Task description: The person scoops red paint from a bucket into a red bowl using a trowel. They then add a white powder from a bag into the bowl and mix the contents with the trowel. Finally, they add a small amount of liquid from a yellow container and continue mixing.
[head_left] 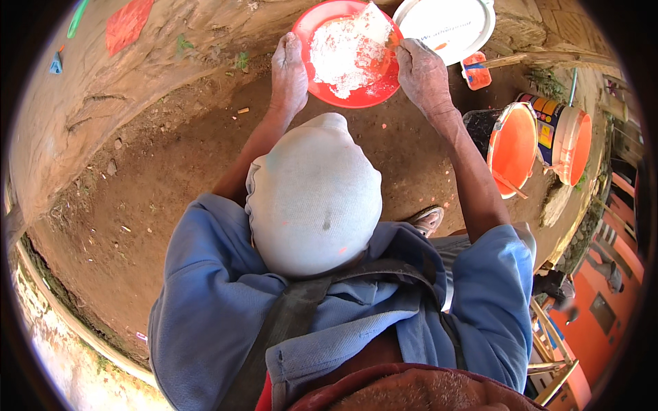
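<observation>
A round red basin (353, 102) is held out in front of me at the top of the view. White powder (340, 58) lies loose in it. My left hand (290, 77) is closed on the basin's left rim, its thumb upward. On the opposite side my right hand (425, 77) grips the right rim. Close to the right fingers, a pale flat piece (374, 26) rests on the powder; I cannot make out its kind. Pale dust coats both hands. A white round lid (449, 24) with an orange smear lies just beyond my right hand.
Two buckets stand to the right, a dark one (513, 145) and a labelled one (578, 147), both orange inside. An orange-smeared flat tool (478, 72) lies near the lid. A red sheet (129, 26) rests on the earthen ledge at the left. A wooden frame (554, 359) stands lower right.
</observation>
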`<move>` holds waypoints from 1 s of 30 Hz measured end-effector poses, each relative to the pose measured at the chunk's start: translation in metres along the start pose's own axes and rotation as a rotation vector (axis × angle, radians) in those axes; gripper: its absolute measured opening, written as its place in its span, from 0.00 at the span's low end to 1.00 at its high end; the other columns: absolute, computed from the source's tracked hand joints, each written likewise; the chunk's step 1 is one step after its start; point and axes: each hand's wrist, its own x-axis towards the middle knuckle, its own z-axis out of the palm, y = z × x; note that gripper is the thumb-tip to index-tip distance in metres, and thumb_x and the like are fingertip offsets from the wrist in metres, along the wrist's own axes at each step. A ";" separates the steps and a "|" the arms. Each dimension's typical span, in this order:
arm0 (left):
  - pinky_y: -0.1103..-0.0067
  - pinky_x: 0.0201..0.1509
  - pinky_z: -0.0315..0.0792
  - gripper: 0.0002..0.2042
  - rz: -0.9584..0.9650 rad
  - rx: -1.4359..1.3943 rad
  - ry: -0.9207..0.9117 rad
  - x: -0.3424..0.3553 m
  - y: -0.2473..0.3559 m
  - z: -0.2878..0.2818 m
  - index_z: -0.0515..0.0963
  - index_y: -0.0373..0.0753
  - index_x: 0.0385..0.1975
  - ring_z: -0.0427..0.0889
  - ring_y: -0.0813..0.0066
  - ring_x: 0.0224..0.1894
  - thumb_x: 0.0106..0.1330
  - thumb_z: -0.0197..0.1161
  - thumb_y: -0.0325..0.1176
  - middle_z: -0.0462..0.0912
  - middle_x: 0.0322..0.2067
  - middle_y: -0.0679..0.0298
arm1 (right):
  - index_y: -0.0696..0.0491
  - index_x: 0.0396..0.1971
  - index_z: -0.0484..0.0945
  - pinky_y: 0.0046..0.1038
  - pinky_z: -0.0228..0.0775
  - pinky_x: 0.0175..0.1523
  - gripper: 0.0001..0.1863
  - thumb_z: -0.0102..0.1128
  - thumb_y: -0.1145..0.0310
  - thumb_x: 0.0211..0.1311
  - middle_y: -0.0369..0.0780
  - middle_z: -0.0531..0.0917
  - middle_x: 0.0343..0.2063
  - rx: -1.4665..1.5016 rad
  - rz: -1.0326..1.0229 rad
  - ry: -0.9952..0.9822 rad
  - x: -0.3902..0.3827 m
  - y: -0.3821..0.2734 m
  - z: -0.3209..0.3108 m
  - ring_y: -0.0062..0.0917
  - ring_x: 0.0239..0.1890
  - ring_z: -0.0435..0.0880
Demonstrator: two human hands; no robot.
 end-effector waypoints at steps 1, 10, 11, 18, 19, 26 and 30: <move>0.80 0.46 0.73 0.18 -0.011 -0.021 -0.008 -0.002 0.006 0.003 0.71 0.35 0.47 0.75 0.82 0.40 0.79 0.44 0.45 0.77 0.38 0.66 | 0.57 0.40 0.78 0.43 0.75 0.48 0.11 0.52 0.66 0.67 0.47 0.83 0.36 0.006 0.027 -0.009 0.006 0.003 0.000 0.44 0.41 0.83; 0.79 0.48 0.73 0.19 -0.044 -0.083 0.005 -0.001 0.010 0.011 0.70 0.33 0.49 0.75 0.80 0.41 0.79 0.43 0.45 0.78 0.40 0.65 | 0.54 0.43 0.79 0.43 0.77 0.46 0.10 0.54 0.67 0.66 0.48 0.83 0.36 0.015 -0.124 -0.004 0.009 0.007 0.000 0.43 0.42 0.83; 0.79 0.48 0.72 0.19 -0.053 -0.114 0.004 -0.002 0.010 0.014 0.70 0.33 0.49 0.75 0.80 0.41 0.79 0.43 0.45 0.77 0.40 0.65 | 0.54 0.43 0.79 0.43 0.77 0.45 0.10 0.54 0.67 0.66 0.48 0.83 0.36 0.002 -0.157 0.015 0.011 0.009 0.003 0.43 0.42 0.83; 0.78 0.50 0.68 0.19 0.038 -0.051 0.044 0.012 -0.008 -0.002 0.70 0.34 0.49 0.70 0.80 0.41 0.79 0.42 0.45 0.74 0.39 0.67 | 0.57 0.35 0.75 0.43 0.76 0.44 0.06 0.52 0.70 0.66 0.49 0.81 0.32 0.080 -0.017 -0.084 -0.031 -0.046 -0.007 0.45 0.39 0.82; 0.78 0.50 0.68 0.19 0.045 -0.065 0.066 0.012 -0.010 -0.002 0.70 0.34 0.49 0.70 0.79 0.41 0.79 0.42 0.45 0.74 0.39 0.67 | 0.57 0.35 0.75 0.43 0.75 0.44 0.06 0.52 0.70 0.66 0.49 0.81 0.31 0.116 0.012 -0.088 -0.040 -0.054 -0.007 0.45 0.39 0.82; 0.78 0.51 0.69 0.20 0.075 -0.113 0.135 0.007 -0.005 0.003 0.69 0.33 0.49 0.72 0.77 0.42 0.79 0.41 0.46 0.74 0.41 0.65 | 0.59 0.31 0.73 0.45 0.74 0.44 0.09 0.52 0.68 0.66 0.51 0.81 0.30 0.080 0.129 -0.043 -0.030 -0.053 0.010 0.47 0.36 0.82; 0.77 0.51 0.69 0.20 0.070 -0.111 0.155 0.000 0.001 0.007 0.69 0.33 0.49 0.72 0.77 0.43 0.79 0.40 0.46 0.74 0.41 0.64 | 0.59 0.31 0.75 0.46 0.73 0.43 0.08 0.51 0.70 0.65 0.51 0.81 0.29 0.160 0.093 -0.017 -0.041 -0.076 0.017 0.46 0.36 0.82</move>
